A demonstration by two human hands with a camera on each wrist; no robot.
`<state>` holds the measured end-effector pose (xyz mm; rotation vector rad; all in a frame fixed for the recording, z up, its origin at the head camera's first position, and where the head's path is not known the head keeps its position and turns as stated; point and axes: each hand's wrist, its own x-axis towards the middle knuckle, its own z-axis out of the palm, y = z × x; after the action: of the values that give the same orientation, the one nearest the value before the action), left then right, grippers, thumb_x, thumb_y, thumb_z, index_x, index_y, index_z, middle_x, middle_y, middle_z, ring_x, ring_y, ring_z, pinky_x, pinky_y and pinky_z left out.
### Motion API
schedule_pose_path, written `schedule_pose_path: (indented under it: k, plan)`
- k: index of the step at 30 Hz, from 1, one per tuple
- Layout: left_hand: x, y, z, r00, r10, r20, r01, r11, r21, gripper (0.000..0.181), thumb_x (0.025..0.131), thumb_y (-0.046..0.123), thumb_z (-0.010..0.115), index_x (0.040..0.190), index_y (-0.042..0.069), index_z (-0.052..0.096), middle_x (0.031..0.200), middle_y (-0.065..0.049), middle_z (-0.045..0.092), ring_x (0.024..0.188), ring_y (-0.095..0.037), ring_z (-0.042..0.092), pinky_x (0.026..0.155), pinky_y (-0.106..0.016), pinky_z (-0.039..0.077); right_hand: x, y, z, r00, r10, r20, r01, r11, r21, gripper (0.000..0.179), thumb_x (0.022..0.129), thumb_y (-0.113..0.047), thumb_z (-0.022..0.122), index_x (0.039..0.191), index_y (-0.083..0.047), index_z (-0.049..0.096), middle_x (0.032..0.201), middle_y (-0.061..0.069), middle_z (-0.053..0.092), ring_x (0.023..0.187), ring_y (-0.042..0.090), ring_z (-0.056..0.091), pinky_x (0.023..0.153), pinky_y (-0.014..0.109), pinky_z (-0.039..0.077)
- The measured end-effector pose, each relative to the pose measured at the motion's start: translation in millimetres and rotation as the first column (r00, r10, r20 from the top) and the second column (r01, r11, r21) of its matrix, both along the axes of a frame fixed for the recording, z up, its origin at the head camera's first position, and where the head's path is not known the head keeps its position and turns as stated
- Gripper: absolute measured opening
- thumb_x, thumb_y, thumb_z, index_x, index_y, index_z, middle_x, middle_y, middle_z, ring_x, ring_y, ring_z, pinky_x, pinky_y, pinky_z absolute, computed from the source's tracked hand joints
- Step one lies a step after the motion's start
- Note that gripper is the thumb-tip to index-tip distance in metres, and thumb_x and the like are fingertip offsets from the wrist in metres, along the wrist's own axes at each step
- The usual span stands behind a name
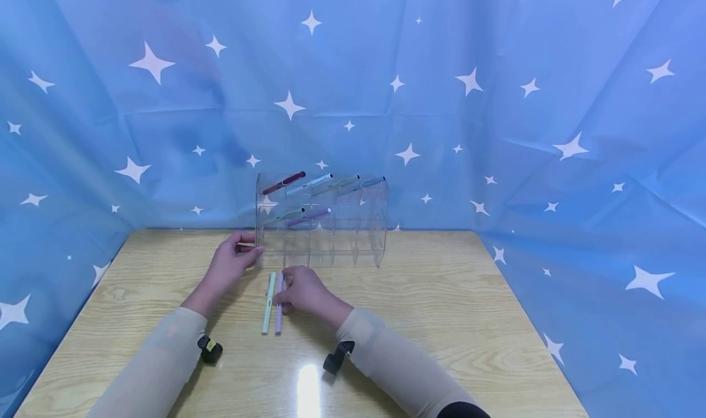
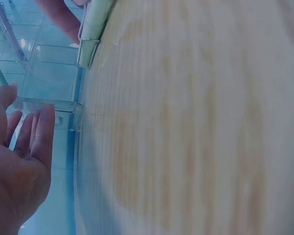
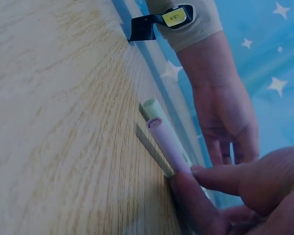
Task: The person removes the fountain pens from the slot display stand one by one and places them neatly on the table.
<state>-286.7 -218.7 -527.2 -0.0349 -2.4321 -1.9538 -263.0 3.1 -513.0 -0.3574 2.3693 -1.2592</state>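
A clear acrylic pen rack (image 1: 344, 240) stands at the back of the table. My left hand (image 1: 234, 262) grips the rack's left side wall, thumb at the front edge. In the left wrist view, the left hand (image 2: 19, 161) has thumb and fingers on either side of the clear panel. My right hand (image 1: 309, 292) pinches a lavender pen (image 1: 278, 323) in front of the rack. Thumb and forefinger of the right hand (image 3: 255, 191) hold the lavender pen (image 3: 167, 147) near the tabletop. Beside it on the left lies a mint-green pen (image 1: 268, 311), roughly parallel.
In the rack's upper tier lean a dark red pen (image 1: 284, 183), a light blue pen (image 1: 310, 184), a grey-green pen (image 1: 336, 186) and a blue pen (image 1: 362, 185). Lower down rest a green pen (image 1: 285, 216) and a purple pen (image 1: 309, 217). A starry blue curtain (image 1: 441, 117) hangs behind.
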Motion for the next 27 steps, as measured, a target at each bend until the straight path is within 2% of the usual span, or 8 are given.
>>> schedule_pose_path:
  k: [10,19,27]
  plan:
    - [-0.6,-1.6,-2.6,1.000,-0.007,-0.011,0.007,1.000,-0.018,0.046,0.111,0.021,0.072,0.145,-0.006,0.056,0.139,-0.026,0.062,0.119,-0.028,0.067,0.095,-0.035,0.067,0.2,-1.4,-2.7,1.000,-0.028,0.008,0.028,0.998,-0.052,0.073,0.096,0.005,0.082,0.161,0.005,0.049,0.082,0.007,0.071,0.061,0.019,0.072,0.055,0.028,0.063]
    - [-1.0,-2.4,-3.6,1.000,-0.002,-0.005,0.002,1.000,-0.022,0.046,0.111,0.021,0.072,0.144,-0.005,0.055,0.141,-0.027,0.061,0.117,-0.027,0.067,0.096,-0.038,0.067,2.5,-2.5,0.7,1.000,-0.010,0.016,0.011,0.999,-0.032,0.072,0.099,0.004,0.081,0.163,0.005,0.047,0.087,0.006,0.070,0.064,0.018,0.073,0.058,0.029,0.065]
    - [-1.7,-2.5,-3.7,1.000,-0.002,-0.011,0.002,1.000,-0.021,0.045,0.111,0.020,0.072,0.144,-0.006,0.055,0.139,-0.026,0.062,0.115,-0.025,0.068,0.095,-0.035,0.066,2.7,0.1,1.8,1.000,-0.010,-0.007,0.010,1.000,-0.029,0.075,0.097,0.003,0.083,0.162,0.006,0.046,0.084,0.006,0.069,0.065,0.022,0.075,0.058,0.028,0.063]
